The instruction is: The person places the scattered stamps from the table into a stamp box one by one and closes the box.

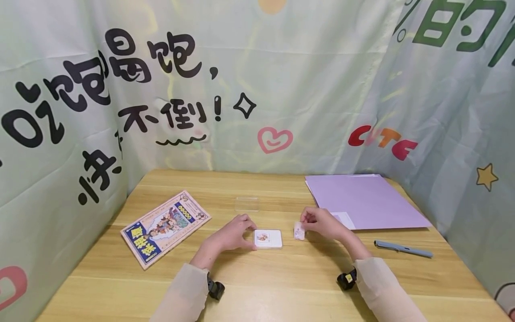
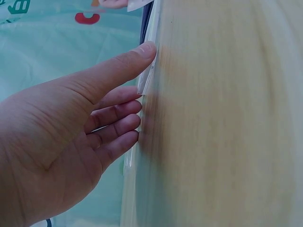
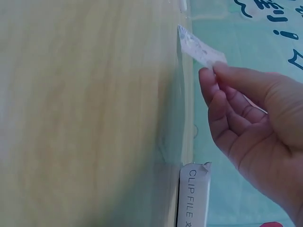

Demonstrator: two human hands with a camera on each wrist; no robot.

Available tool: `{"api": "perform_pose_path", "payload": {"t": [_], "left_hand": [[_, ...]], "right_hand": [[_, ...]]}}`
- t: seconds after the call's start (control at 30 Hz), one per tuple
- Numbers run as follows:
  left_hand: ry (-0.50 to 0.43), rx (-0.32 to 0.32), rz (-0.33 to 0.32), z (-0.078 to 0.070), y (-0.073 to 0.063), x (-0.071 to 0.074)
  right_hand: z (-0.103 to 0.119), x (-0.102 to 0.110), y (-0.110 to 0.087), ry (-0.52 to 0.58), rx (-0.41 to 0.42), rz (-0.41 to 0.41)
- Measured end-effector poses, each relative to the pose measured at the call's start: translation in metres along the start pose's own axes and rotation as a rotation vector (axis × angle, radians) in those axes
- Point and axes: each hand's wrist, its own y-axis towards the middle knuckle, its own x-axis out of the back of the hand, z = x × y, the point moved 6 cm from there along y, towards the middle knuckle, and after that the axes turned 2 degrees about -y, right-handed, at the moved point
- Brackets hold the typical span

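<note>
In the head view a small white card-like slab (image 1: 274, 239) with rounded corners lies on the table, a little printed picture on its left half. My left hand (image 1: 233, 232) holds its left end between thumb and fingers. Edge-on in the left wrist view, the slab (image 2: 148, 78) looks thin and layered, the thumb along one side. Just right of it, my right hand (image 1: 322, 222) pinches a small pale sticker (image 1: 298, 230) with faint print. The right wrist view has this sticker (image 3: 200, 50) tilted up from the thumb and index fingertips.
A comic-style booklet (image 1: 166, 229) lies at the left. Behind the slab is a clear flat piece (image 1: 246, 204). A purple folder (image 1: 366, 201) with a white sheet (image 1: 342, 220) by its front edge lies at the right, a blue-grey pen (image 1: 403, 249) in front. Printed curtains (image 1: 322, 89) enclose the table.
</note>
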Motion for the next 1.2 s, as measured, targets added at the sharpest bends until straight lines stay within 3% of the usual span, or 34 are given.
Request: {"api": "perform_pose_path", "payload": {"t": [0.3,0.67,1.2], "left_hand": [[0.002,0.000,-0.006,0.001,0.001,-0.001],[-0.013,0.019,0.003,-0.001,0.000,0.000],[0.016,0.007,-0.003,-0.001,0.000,-0.001]], "right_hand": [[0.004,-0.006,0.001,0.083,-0.020,0.027],[0.018,-0.015,0.008,0.147,0.027,0.066],[0.033,-0.034,0.020,0.140,0.016,0.112]]}}
